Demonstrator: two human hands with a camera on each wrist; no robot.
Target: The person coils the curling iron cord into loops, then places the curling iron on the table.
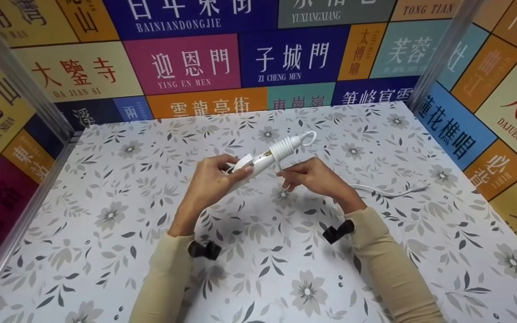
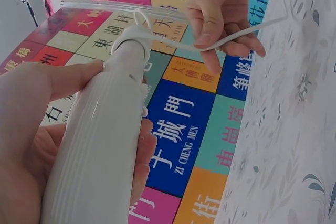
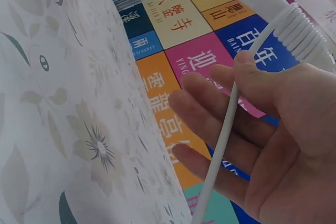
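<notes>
My left hand (image 1: 213, 179) grips a white wand-shaped electric appliance (image 1: 260, 163), tilted up to the right above the table. Its body (image 2: 100, 145) is ridged along one side, with the left thumb laid along it near the narrower end. White cord (image 3: 302, 32) is wound in several turns round that end, and a small loop (image 1: 308, 138) of cord sticks out past the tip. With thumb and forefinger my right hand (image 1: 310, 177) pinches the loose cord (image 3: 227, 121) just beside the coils. Its other fingers are spread behind the cord in the right wrist view.
The cord's free end (image 1: 388, 194) trails over the flower-patterned table (image 1: 258, 260) to the right of my right hand. Panels with coloured blocks of lettering (image 1: 182, 63) stand behind the table and at both sides. A dark wrist mount (image 1: 339, 231) sits on each sleeve.
</notes>
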